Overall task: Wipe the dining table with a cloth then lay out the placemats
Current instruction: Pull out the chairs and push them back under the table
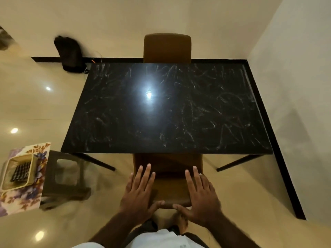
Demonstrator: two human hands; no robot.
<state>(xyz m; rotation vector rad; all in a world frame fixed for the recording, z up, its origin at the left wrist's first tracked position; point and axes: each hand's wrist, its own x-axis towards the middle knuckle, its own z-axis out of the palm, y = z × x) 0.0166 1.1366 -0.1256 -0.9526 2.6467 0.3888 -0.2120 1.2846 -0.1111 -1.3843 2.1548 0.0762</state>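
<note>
Head view: one dining table (166, 108), two chairs; left hand (138, 192), right hand (202, 196) spread flat, empty.

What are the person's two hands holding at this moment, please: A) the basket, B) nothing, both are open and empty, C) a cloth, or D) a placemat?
B: the left hand and right hand are spread flat with fingers extended and nothing in them, above the brown chair tucked at the near edge of the dark table.
</note>
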